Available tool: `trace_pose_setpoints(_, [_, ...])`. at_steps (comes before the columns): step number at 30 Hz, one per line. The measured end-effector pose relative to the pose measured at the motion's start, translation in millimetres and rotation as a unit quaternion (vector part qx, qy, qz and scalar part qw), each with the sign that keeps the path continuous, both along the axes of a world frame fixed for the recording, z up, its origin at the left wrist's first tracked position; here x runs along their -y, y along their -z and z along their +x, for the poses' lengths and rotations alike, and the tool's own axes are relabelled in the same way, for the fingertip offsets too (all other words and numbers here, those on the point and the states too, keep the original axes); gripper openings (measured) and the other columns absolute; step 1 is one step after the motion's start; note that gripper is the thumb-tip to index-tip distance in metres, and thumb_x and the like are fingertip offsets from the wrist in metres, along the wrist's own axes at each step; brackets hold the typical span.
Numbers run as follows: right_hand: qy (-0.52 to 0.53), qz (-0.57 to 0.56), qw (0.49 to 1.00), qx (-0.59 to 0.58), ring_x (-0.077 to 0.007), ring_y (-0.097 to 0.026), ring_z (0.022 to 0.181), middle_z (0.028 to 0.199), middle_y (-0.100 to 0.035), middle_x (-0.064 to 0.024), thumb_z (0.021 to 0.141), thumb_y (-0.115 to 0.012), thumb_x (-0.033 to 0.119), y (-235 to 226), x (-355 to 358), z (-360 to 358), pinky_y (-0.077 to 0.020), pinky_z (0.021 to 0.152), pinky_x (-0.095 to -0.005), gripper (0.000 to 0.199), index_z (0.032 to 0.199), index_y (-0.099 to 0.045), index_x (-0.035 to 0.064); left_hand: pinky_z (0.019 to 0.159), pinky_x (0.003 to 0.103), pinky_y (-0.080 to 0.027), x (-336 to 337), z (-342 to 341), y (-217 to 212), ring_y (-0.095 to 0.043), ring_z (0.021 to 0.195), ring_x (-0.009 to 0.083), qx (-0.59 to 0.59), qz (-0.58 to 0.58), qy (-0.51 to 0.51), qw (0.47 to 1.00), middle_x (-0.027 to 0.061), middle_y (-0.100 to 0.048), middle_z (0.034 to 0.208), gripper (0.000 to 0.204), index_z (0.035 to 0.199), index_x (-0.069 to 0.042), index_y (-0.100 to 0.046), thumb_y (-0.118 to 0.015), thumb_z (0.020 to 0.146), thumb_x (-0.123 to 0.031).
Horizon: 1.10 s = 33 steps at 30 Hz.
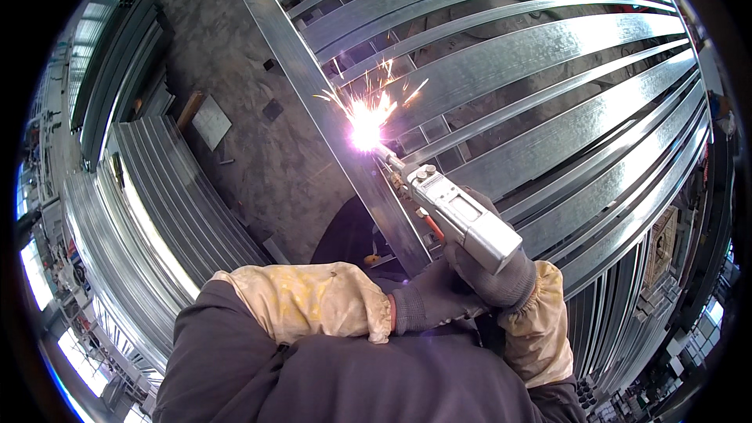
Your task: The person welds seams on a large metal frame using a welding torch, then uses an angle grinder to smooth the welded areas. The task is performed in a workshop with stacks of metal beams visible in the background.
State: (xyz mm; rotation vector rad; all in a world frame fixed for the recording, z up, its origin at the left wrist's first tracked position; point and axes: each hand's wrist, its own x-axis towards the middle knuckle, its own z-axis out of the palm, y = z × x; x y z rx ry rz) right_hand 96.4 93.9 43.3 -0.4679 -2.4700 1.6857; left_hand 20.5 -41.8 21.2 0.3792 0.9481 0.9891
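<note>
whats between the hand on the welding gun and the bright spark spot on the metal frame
In the head view, only the welding gun itself: its silver body and thin nozzle run from the gloved right hand up to the spark on the long steel rail. Nothing else lies between them.

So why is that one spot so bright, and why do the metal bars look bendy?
Head view: the spark at the torch tip glares white-pink, washing out detail there; the straight bars curve because of the fisheye lens; the corners are black, and window light streaks the sheets.
</note>
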Motion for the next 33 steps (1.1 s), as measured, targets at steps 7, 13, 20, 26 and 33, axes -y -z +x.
trace_pose_setpoints(7, [-0.009, 0.04, 0.999, -0.005, -0.029, -0.061, 0.109, 0.131, -0.051, -0.019, 0.088, -0.06, 0.008, 6.0, 1.2, 4.7, -0.0503, 0.089, -0.0324, 0.045, 0.131, -0.052, -0.0025, 0.069, 0.03, -0.053, -0.5, 5.3, -0.4, -0.063, 0.083, 0.0139, -0.006, 0.027, -0.039, 0.999, 0.0069, -0.066, 0.091, 0.039, 0.113, 0.0, -0.055, -0.074, 0.082, -0.013])
trace_pose_setpoints(13, [0.007, -0.013, 1.0, 0.001, -0.0286, -0.062, 0.108, 0.13, -0.052, -0.0185, 0.088, -0.06, 0.008, -0.8, 1.9, 3.4, -0.051, 0.088, -0.0324, 0.045, 0.131, -0.051, -0.0025, 0.072, 0.03, -0.052, -0.1, 3.6, -1.9, -0.062, 0.084, 0.0136, -0.037, 0.03, -0.009, 0.999, 0.0074, -0.066, 0.094, 0.039, 0.113, 0.0, -0.056, -0.074, 0.082, -0.016])
trace_pose_setpoints(20, [0.028, -0.055, 0.998, 0.028, -0.0272, -0.062, 0.107, 0.128, -0.052, -0.0181, 0.088, -0.061, 0.008, -2.1, 5.0, 7.1, -0.0519, 0.086, -0.0325, 0.049, 0.134, -0.047, -0.0019, 0.075, 0.031, -0.052, 4.1, 8.3, 3.3, -0.064, 0.087, 0.0156, -0.057, 0.046, -0.016, 0.997, 0.009, -0.067, 0.094, 0.038, 0.111, 0.0, -0.058, -0.075, 0.083, -0.019])
trace_pose_setpoints(26, [0.013, 0.01, 1.0, 0.011, -0.0268, -0.064, 0.104, 0.127, -0.053, -0.0175, 0.086, -0.061, 0.007, 1.8, 6.1, 7.6, -0.0531, 0.084, -0.0324, 0.046, 0.131, -0.05, -0.002, 0.071, 0.03, -0.052, 6.1, 12.7, 9.6, -0.064, 0.082, 0.0156, -0.066, 0.053, 0.012, 0.996, 0.0094, -0.068, 0.089, 0.03, 0.102, 0.001, -0.062, -0.073, 0.083, -0.02])
trace_pose_setpoints(33, [-0.003, 0.054, 0.998, 0.011, -0.028, -0.067, 0.095, 0.128, -0.053, -0.0181, 0.085, -0.062, 0.006, -0.2, 3.5, 8.6, -0.0558, 0.077, -0.0323, 0.045, 0.128, -0.053, -0.0019, 0.065, 0.03, -0.051, 4.5, 12.9, 8.2, -0.063, 0.073, 0.0142, -0.055, 0.031, 0.042, 0.997, 0.0079, -0.068, 0.083, 0.028, 0.099, 0.001, -0.063, -0.072, 0.083, -0.019])
